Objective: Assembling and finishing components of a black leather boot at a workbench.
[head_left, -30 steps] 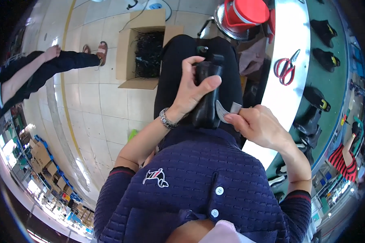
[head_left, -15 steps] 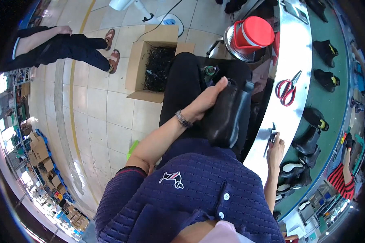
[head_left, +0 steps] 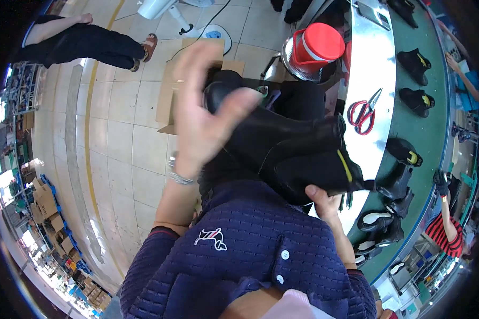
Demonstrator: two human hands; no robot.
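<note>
A black ankle boot [head_left: 303, 135] with a yellow strip near its opening lies across my lap, its toe pointing left. My right hand [head_left: 327, 204] grips the boot at its lower right, with the thumb on the dark upper and the other fingers partly hidden. Raised over the toe end is my left hand [head_left: 202, 122], blurred, its thumb and fingers apart and nothing in it. I cannot tell whether the hand touches the boot. Red-handled scissors [head_left: 363, 114] rest on the metal bench to my right.
A red bucket [head_left: 319, 45] stands on a round stool beside the bench [head_left: 375, 69]. Several black boots line the green conveyor [head_left: 404, 125] beyond. A cardboard box [head_left: 167, 101] sits on the floor ahead, partly hidden. Another person [head_left: 90, 45] stands at far left.
My left hand has let go of the boot and lifted up and left. My right hand has come from a small dark tool on the bench to the boot, which now lies crosswise.
</note>
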